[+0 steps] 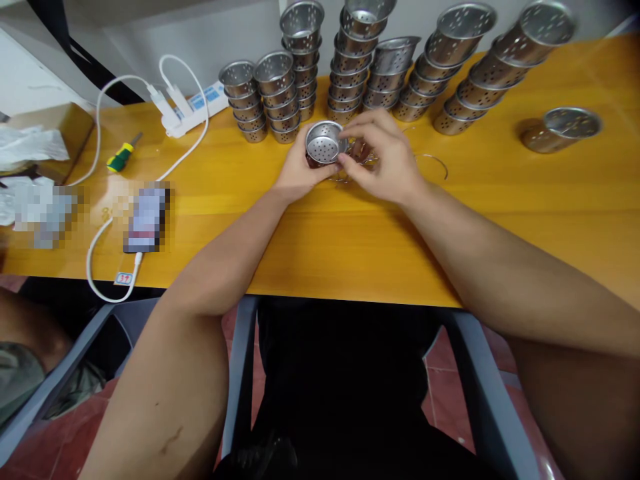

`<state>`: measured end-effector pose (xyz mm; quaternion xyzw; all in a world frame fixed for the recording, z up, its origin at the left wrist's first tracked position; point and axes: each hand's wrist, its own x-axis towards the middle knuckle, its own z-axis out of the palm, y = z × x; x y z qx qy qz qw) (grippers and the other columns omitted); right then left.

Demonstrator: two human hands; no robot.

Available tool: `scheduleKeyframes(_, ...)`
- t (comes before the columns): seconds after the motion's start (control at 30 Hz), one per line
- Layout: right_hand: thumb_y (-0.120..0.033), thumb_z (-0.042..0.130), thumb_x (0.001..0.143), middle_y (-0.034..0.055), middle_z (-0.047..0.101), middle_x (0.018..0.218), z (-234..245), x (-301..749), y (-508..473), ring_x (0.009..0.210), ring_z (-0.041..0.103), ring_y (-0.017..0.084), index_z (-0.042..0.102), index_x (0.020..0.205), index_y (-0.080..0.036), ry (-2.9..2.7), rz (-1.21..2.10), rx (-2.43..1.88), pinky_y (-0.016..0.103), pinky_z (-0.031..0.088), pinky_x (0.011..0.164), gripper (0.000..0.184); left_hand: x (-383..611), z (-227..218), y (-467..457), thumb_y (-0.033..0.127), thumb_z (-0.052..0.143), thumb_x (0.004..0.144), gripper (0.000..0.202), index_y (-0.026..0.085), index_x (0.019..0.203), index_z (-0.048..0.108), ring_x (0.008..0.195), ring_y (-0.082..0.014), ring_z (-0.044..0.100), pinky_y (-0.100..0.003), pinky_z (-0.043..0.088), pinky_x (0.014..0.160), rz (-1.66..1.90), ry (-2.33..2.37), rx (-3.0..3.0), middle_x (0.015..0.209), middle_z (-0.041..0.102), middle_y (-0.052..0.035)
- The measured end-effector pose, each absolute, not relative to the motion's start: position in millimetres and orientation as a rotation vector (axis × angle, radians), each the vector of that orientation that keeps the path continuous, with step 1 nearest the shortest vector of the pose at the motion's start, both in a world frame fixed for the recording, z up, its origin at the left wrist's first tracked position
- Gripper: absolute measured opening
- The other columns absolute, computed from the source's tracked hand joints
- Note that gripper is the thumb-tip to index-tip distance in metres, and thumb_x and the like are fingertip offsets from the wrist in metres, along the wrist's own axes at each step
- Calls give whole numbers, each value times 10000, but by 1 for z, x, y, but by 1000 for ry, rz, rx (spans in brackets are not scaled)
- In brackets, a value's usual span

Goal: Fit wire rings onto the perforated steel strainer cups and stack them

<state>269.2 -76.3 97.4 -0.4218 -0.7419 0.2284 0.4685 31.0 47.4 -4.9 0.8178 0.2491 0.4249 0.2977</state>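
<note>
A small perforated steel cup (324, 151) is tilted with its mouth facing me, above the middle of the table. My left hand (299, 165) is wrapped round its left side and underside, fingers closed. At the cup's right rim, the thumb and curled fingers of my right hand (383, 157) grip the edge. Thin bent wire pieces (370, 160) lie beneath and beside my right hand, partly hidden by it. One curved wire (440, 160) reaches out to the right. Just behind my hands rise nested stacks of the same cups (281, 100).
A single cup (550, 137) lies far right on the wooden table (325, 247). Leftward are a charging phone (147, 217), a green-yellow screwdriver (121, 157), a power strip (197, 110) with white cables, and a cardboard box (70, 137) with plastic bags. Another person's leg (30, 327) shows lower left.
</note>
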Motion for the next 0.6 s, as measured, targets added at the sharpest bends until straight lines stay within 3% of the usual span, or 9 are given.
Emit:
scheduleKeyframes(0.07,-805,1062,1000,135,833,1575,99,271,-77,1615,716,519,898,1380,-497,-1859,550,-1012,714,805,1077,516,30,-7,51,1091,715,1055,1280,297,1970,301,1732,-385,714,-638,565,1531,1133,678,2157,1826,631,-187)
scheduleKeyframes(0.17,-783,1054,1005,134,819,1625,101,272,-79,1682,671,541,901,1411,-499,-1880,541,-968,775,776,1166,518,28,-11,56,1066,786,1027,1267,314,1944,342,1723,-390,718,-651,573,1527,1175,683,2117,1819,646,-186)
scheduleKeyframes(0.4,-763,1057,1012,124,832,1584,108,273,-84,1675,682,547,896,1472,-569,-1908,604,-1012,796,787,1111,525,32,5,43,840,1002,1014,1135,352,1895,479,1638,-372,767,-665,590,1531,1244,744,1968,1730,747,-161)
scheduleKeyframes(0.6,-718,978,1049,84,847,1632,103,272,-81,1745,651,538,910,1537,-557,-1986,437,-1071,821,661,1425,518,28,-2,52,936,915,1041,1202,350,1941,376,1708,-376,726,-618,587,1523,1216,711,2088,1790,696,-168)
